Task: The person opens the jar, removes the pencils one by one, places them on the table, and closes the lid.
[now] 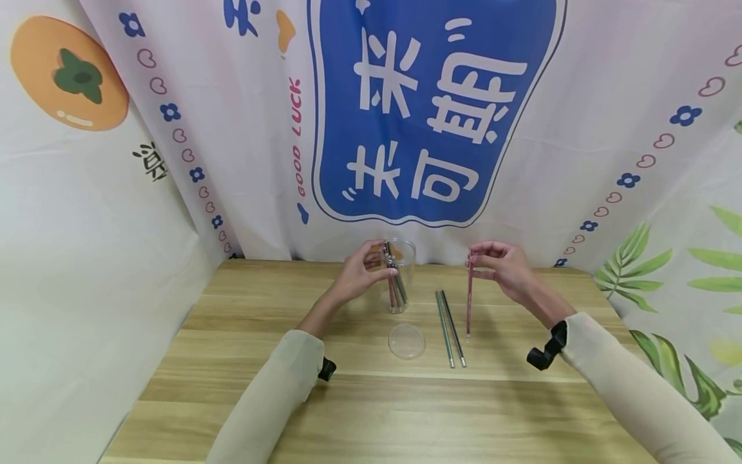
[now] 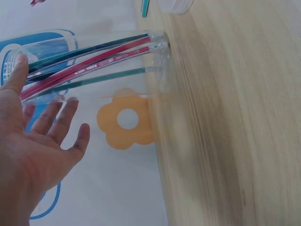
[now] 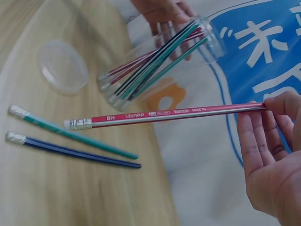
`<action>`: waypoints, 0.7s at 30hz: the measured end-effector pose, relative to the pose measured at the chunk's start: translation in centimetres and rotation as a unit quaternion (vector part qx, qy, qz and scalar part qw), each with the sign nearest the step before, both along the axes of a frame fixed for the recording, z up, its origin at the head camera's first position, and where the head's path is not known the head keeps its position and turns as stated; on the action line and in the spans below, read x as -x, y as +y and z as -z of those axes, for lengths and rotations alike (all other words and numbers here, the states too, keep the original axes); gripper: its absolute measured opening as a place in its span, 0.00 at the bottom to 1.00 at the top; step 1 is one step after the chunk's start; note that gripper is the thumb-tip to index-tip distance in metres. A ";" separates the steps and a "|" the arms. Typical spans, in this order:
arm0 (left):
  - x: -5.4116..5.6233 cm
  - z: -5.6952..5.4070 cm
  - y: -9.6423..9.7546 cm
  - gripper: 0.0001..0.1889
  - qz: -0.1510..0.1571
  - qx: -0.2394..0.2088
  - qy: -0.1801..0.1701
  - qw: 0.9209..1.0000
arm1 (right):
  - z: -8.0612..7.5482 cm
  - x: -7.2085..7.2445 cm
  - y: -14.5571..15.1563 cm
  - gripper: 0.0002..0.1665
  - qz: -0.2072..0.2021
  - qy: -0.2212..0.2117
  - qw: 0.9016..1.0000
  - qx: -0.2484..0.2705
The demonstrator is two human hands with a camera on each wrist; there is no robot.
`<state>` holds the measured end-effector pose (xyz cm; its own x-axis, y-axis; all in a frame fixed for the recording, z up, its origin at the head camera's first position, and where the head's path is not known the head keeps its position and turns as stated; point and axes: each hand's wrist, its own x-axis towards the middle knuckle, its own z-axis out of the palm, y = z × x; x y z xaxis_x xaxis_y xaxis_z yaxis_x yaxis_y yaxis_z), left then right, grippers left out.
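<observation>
My left hand [image 1: 361, 273] grips a clear plastic jar [image 1: 410, 264] near its open rim, thumb on one side and fingers on the other. Inside lean several pencils [image 3: 149, 66], red, green and dark, with their eraser ends at the jar's bottom. To the right, my right hand [image 1: 504, 265] pinches a red pencil [image 3: 174, 114] by its far end between thumb and fingertips. It hangs nearly upright in the head view, white eraser downward. Between the jar and this pencil, a green pencil [image 1: 444, 325] and a dark blue pencil [image 1: 454, 328] lie side by side on the table.
A clear round lid [image 1: 407, 341] lies flat on the wooden table [image 1: 371, 412], in front of the jar. Behind the table's back edge hangs a white printed curtain [image 1: 266, 212]. Black straps with cameras [image 1: 545, 354] sit at the wrists.
</observation>
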<state>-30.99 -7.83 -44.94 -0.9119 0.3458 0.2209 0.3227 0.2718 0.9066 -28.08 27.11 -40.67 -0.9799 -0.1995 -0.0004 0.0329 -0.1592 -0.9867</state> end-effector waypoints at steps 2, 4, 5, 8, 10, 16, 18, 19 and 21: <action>0.0 0.0 0.0 0.40 -0.001 -0.001 0.000 1.000 | 0.6 -0.1 0.1 0.08 -0.002 -0.003 1.000 -0.005; 0.0 0.0 0.0 0.40 -0.002 -0.002 -0.001 1.000 | 1.1 -0.2 0.3 0.09 -0.002 -0.005 1.000 -0.009; 0.0 0.0 0.0 0.40 -0.002 -0.003 -0.001 1.000 | 1.4 -0.2 0.3 0.09 -0.002 -0.005 1.000 -0.013; 0.0 0.0 0.0 0.40 -0.001 -0.005 -0.002 1.000 | 2.0 -0.4 0.5 0.09 -0.005 -0.010 1.000 -0.023; 0.0 0.0 0.0 0.40 -0.001 -0.005 -0.003 1.000 | 2.3 -0.6 0.5 0.09 -0.005 -0.016 1.000 -0.025; -0.1 0.0 0.0 0.40 -0.002 -0.005 -0.006 1.000 | 3.4 -1.0 0.6 0.10 0.000 -0.032 0.999 -0.027; -0.1 0.0 0.0 0.40 -0.002 -0.004 -0.007 1.000 | 3.7 -1.0 0.6 0.10 0.003 -0.034 0.999 -0.024; 0.0 0.0 0.0 0.40 -0.002 -0.004 -0.007 1.000 | 3.8 -1.1 0.5 0.09 0.006 -0.034 0.999 -0.021; 0.0 0.0 0.0 0.40 -0.001 -0.004 -0.007 1.000 | 4.0 -1.1 0.5 0.09 0.006 -0.031 0.999 -0.017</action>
<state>-31.01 -7.87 -44.95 -0.9159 0.3416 0.2106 0.3091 0.2657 0.9132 -26.97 27.61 -44.69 -0.9802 -0.1858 -0.0678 0.0922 -0.1262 -0.9877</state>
